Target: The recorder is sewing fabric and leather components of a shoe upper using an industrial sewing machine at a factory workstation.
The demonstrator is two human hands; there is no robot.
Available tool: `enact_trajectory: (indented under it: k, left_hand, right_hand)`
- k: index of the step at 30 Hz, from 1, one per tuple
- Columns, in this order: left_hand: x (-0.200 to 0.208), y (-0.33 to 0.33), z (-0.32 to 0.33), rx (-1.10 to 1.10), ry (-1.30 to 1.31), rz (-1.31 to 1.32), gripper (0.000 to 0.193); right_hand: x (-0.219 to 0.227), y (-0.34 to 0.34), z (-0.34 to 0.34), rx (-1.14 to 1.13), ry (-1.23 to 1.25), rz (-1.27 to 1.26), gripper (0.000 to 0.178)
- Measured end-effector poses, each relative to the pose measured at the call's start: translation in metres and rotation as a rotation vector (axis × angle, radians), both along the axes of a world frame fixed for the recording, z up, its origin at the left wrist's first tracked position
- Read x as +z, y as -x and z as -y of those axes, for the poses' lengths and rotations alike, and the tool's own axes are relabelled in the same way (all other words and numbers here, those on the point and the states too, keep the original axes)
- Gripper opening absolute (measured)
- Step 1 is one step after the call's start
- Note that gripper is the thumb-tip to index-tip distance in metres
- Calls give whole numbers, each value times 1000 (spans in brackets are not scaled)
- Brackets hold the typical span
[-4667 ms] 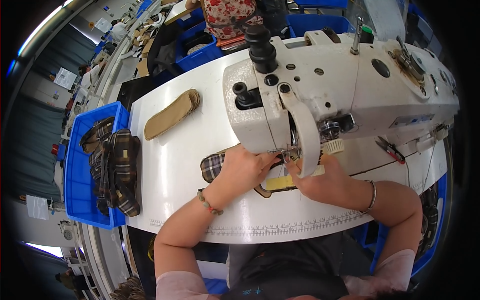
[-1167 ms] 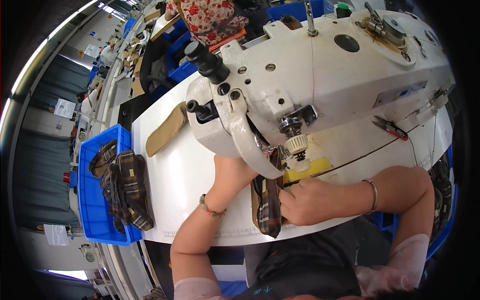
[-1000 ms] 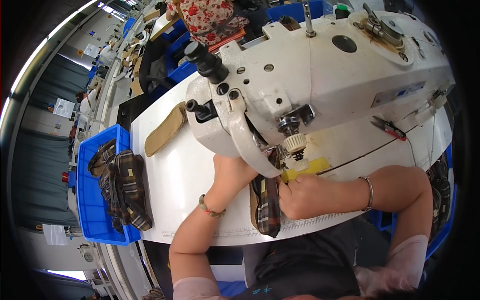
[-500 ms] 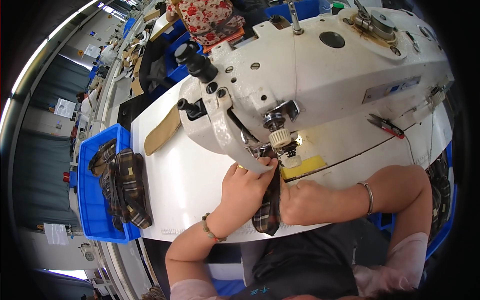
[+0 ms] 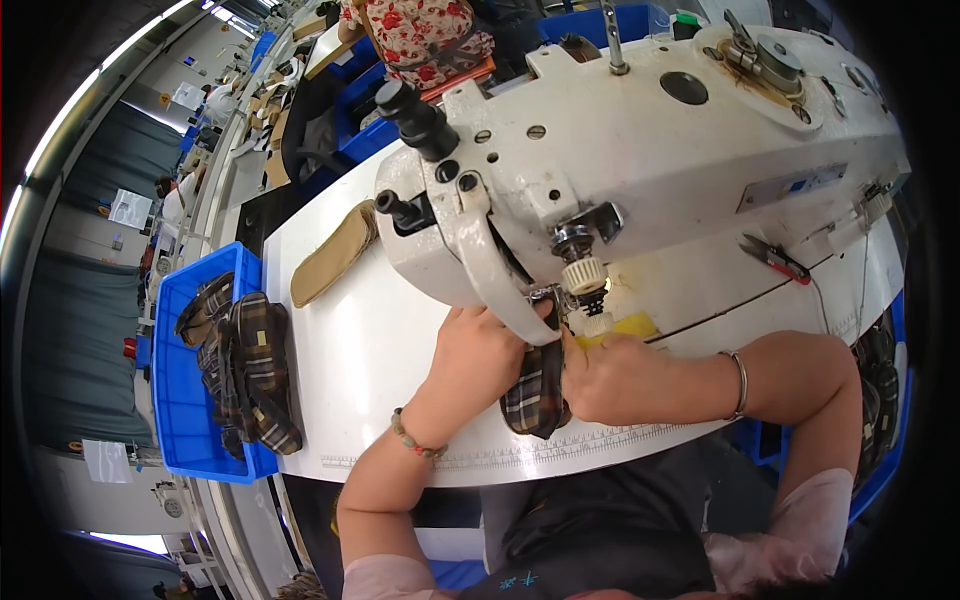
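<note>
A dark plaid fabric shoe upper (image 5: 535,395) lies under the needle end of a white sewing machine (image 5: 640,150), its rounded near end toward me. My left hand (image 5: 477,352) grips its left edge with curled fingers, the fingertips partly hidden behind the machine's curved white lever (image 5: 495,270). On the other side my right hand (image 5: 612,378) is closed at the upper's right edge, thumb and forefinger close to the presser foot. The needle and the stitched spot are hidden by the machine head and my fingers.
A blue bin (image 5: 168,400) at the left holds several plaid uppers (image 5: 262,350). Tan sole-shaped pieces (image 5: 335,255) lie on the white table (image 5: 360,400). Red-handled thread snips (image 5: 775,258) rest at the right. More plaid pieces (image 5: 880,395) sit at the far right. A person in a floral top (image 5: 420,35) sits ahead.
The upper has moved farther in under the machine, and more of its plaid face shows. Both hands have stayed beside it. The view has shifted slightly, so the machine appears farther right.
</note>
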State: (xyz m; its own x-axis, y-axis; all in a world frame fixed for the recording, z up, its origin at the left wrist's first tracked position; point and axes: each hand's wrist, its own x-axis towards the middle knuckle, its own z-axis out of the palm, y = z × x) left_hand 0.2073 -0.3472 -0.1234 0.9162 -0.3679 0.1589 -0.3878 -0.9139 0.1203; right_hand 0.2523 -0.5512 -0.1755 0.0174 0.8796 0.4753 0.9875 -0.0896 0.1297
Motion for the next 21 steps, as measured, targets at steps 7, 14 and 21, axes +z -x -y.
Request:
enact_trajectory:
  k: [7,14,21]
  left_hand:
    - [42,32,0,-225,82,-371,78]
    - [29,32,5,-208,-11,-272,67]
    - [16,31,10,-208,46,-146,60]
  right_hand:
    - [12,4,4,6,-11,25,31]
    - [31,22,14,54,111,70,23]
    - [28,30,15,98,75,-55,18]
